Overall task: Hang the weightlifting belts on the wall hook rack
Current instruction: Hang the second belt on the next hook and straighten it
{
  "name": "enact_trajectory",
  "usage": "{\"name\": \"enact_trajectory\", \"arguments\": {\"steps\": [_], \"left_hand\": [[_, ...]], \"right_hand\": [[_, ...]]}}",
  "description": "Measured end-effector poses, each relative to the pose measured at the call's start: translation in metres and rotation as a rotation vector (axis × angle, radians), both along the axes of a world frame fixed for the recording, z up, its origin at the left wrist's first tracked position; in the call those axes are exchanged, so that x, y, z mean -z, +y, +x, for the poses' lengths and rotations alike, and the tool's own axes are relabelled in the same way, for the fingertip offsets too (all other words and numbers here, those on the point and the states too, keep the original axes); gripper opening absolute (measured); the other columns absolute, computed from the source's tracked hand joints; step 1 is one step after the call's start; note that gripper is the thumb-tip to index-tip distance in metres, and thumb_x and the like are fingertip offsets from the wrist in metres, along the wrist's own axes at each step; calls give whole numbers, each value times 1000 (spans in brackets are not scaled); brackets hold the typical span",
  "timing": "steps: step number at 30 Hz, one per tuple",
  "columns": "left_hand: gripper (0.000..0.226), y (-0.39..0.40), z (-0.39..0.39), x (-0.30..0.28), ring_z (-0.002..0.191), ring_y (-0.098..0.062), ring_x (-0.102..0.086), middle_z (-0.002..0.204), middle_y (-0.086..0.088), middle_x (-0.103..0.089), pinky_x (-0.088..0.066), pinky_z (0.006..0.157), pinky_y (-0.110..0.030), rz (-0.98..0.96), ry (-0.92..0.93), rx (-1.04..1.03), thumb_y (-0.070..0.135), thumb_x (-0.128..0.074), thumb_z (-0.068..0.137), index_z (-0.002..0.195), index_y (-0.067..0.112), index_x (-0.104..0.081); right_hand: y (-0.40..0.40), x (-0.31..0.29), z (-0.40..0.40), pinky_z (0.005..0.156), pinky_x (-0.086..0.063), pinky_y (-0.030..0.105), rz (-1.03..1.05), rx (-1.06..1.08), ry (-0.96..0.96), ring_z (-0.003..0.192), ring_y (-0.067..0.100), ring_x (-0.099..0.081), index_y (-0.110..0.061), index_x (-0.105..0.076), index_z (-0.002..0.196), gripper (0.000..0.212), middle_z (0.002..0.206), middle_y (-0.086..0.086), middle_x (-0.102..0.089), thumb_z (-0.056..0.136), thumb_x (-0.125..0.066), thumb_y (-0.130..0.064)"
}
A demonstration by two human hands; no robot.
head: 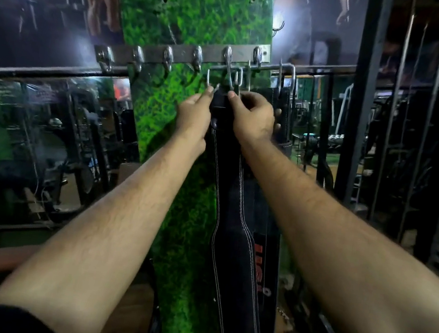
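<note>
A black weightlifting belt [236, 220] with white stitching hangs down in front of the green grass-covered pillar. Both hands pinch its buckle end just under the hook rack [183, 54]. My left hand [194, 112] grips the left side of the metal buckle; my right hand [253, 114] grips the right side. The buckle sits at the second hook from the right [227, 56]. A second black belt [284, 104] hangs behind my right hand, further right. A belt with red lettering [261, 269] hangs behind the stitched one.
The rack carries several chrome hooks; those to the left [137, 57] are bare. A black horizontal rail [41, 72] crosses in front of mirrors. Dark metal gym frames [364, 102] stand on the right. A wooden surface [134, 310] lies below.
</note>
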State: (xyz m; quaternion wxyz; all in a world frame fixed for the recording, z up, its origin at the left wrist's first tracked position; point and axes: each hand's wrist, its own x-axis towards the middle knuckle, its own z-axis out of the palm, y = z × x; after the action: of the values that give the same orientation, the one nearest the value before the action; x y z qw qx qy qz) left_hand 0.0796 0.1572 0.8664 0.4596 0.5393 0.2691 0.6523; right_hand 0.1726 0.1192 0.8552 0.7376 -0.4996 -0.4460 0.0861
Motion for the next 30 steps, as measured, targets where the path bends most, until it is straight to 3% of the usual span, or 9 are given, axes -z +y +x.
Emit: {"name": "enact_trajectory", "arguments": {"steps": [4,7,11,14,17,21,24,27,30], "left_hand": [[27,-15,-11,36,101,-22,-70,114,-18,-73,-58,93,-36,-6,-63,119,14,-65,95,118,0,-65],[5,-21,-20,62,74,-7,-68,80,1,-75,-54,72,-23,-23,-5,97,7,-67,92,95,11,-68],[14,-28,-22,85,69,-4,-62,79,2,-68,-51,66,-18,-27,37,98,4,-68,91,84,16,-65],[15,-36,-18,112,63,-2,-65,67,7,-71,-54,65,-18,-34,23,126,-1,-66,91,84,12,-65],[17,-41,-17,146,63,-3,-66,68,5,-72,-55,65,-17,-36,89,122,-1,-66,91,80,12,-66],[15,-43,-26,211,75,-17,-58,76,-5,-63,-49,71,-27,-102,262,111,10,-72,88,77,13,-62],[7,-47,-37,261,81,-17,-69,84,-4,-75,-54,78,-30,-182,301,207,7,-70,89,84,10,-71],[8,-48,-42,282,83,-18,-74,90,-7,-78,-58,75,-29,-258,255,265,4,-70,89,92,12,-73],[16,-51,-42,295,79,-15,-75,83,-2,-77,-57,67,-26,-278,297,233,4,-72,87,80,12,-61]], "right_hand": [[-11,43,-3,76,-59,27,114,-247,180,74,11,-65,-1,-65,121,35,82,2,-70,91,-73,-17],[-14,81,-3,83,-59,51,66,-348,130,80,25,-66,7,-72,104,24,95,26,-75,91,-72,-13],[-19,104,7,77,-57,46,28,-376,105,79,25,-65,11,-70,96,27,92,24,-74,92,-73,-15],[-22,123,14,81,-57,55,-28,-459,86,81,28,-66,11,-70,95,30,99,33,-72,88,-76,-18],[-24,153,23,68,-53,39,-93,-463,31,73,24,-60,12,-67,88,34,83,25,-71,87,-78,-20],[-27,219,38,45,-35,21,-272,-491,-127,49,5,-43,-17,-55,62,34,56,-7,-51,87,-79,-19],[-35,264,40,64,-55,20,-339,-575,-133,70,3,-67,-12,-74,88,6,78,-8,-74,86,-78,-8],[-40,287,42,86,-59,30,-312,-606,-110,94,16,-72,1,-70,111,27,102,8,-76,85,-75,2],[-46,305,46,95,-58,38,-336,-616,-112,102,25,-70,7,-67,116,30,114,21,-73,87,-73,1]]}}
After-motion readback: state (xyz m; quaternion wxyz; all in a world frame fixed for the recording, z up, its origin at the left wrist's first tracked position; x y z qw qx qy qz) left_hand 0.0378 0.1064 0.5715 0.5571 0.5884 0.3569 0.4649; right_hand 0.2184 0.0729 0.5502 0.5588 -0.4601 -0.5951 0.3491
